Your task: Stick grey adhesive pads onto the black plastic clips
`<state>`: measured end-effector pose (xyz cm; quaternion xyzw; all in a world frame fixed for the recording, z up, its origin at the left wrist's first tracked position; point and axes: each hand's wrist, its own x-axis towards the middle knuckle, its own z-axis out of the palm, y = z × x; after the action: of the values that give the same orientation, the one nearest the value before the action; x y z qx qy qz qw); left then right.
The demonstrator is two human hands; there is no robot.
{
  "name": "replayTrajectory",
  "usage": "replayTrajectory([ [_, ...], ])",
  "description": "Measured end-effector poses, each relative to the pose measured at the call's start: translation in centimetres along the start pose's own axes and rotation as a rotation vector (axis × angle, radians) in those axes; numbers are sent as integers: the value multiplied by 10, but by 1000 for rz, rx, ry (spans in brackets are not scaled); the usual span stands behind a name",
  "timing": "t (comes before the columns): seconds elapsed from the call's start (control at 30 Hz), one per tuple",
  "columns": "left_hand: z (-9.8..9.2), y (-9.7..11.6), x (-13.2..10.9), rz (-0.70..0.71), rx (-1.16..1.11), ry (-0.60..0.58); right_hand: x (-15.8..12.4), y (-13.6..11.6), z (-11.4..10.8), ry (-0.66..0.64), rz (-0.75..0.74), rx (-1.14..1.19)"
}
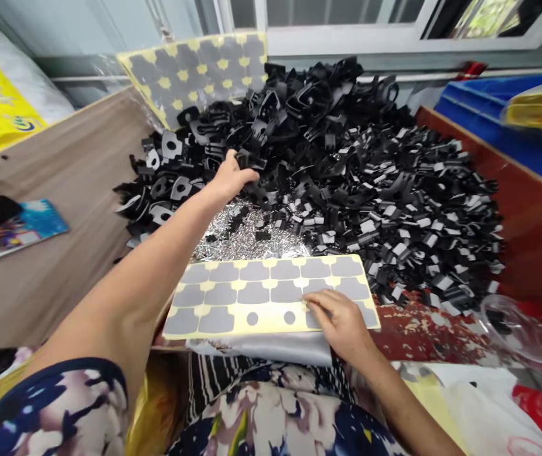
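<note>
My left hand reaches into a heap of black plastic parts. Its thumb and fingers close around one black plastic part; other fingers are hidden behind it. Before me lies a pale yellow backing sheet with rows of grey stickers. In its nearest row, two places show bare backing with a small grey disc each. My right hand rests over the sheet's right half, its fingertips pinched together at the corner of a grey sticker.
Small shiny metal pieces lie between heap and sheet. Another sticker sheet leans behind. A wooden board borders the left; a reddish board and blue crate stand right. A clear plastic cup lies at the right edge.
</note>
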<state>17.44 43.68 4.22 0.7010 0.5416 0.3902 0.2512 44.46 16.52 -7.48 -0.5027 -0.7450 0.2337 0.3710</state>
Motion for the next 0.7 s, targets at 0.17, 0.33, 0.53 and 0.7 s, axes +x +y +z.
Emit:
replayTrajectory([
  [0.17,-13,2,-125,-336,-506,-377,12,3,30,50,59,-54],
  [0.33,29,-6,-207,-555,-971,-381,5,7,49,98,85,-327],
  [0.53,73,-22,-221,-637,-1108,-220,1,7,48,146,104,-174],
  [0.7,73,-29,-221,-645,-1114,-221,1,12,41,155,153,-23],
])
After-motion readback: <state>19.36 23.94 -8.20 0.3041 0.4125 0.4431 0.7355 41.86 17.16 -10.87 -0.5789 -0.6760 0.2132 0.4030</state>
